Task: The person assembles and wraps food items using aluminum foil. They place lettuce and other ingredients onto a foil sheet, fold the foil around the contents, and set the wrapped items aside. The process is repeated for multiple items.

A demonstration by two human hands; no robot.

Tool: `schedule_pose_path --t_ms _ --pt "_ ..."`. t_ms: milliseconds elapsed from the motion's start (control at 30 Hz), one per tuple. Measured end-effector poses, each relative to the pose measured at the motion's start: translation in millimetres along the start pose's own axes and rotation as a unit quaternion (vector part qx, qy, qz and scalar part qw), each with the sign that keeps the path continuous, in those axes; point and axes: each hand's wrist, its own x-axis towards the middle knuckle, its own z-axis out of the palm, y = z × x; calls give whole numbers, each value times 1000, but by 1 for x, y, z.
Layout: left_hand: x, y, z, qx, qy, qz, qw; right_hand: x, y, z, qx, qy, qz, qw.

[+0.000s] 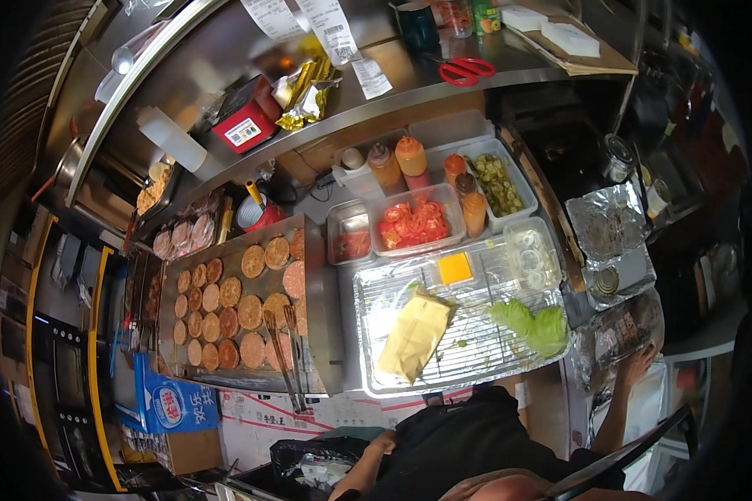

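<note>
My left hand (385, 443) is low beside my dark clothing, its fingers curled; whether it holds anything is hidden. At the right, my right hand (639, 364) grips the near edge of a clear printed plastic bag (614, 332). Before me a foil-lined tray with a wire rack (470, 351) carries a yellow paper-wrapped packet (415, 335). Lettuce leaves (532, 325) lie at the rack's right side. Orange cheese slices (455, 268) sit in a small container at its back, and sliced onion rings (531, 260) fill a clear tub.
A griddle (175, 369) holds many patties (229, 322), with metal tongs (282, 351) over its front edge. Behind the tray stand a tub of tomato slices (413, 225), sauce bottles (410, 156) and pickles (495, 188). Red scissors (467, 71) lie on the shelf. A lined bin (288, 451) stands below.
</note>
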Motion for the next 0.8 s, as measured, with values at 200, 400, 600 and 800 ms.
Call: schedule_pose_path --t_ms 200,400,600,800 --pt "-21 23 -13 81 -52 33 995 40 68 129 39 208 -82 974" --pt "-111 90 -41 129 147 268 943 41 59 57 117 70 -37 990" --pt "-143 154 -61 -9 253 439 862 30 97 48 199 129 -104 966" --pt "-122 197 -84 56 391 520 757 -11 36 24 84 34 -9 996"
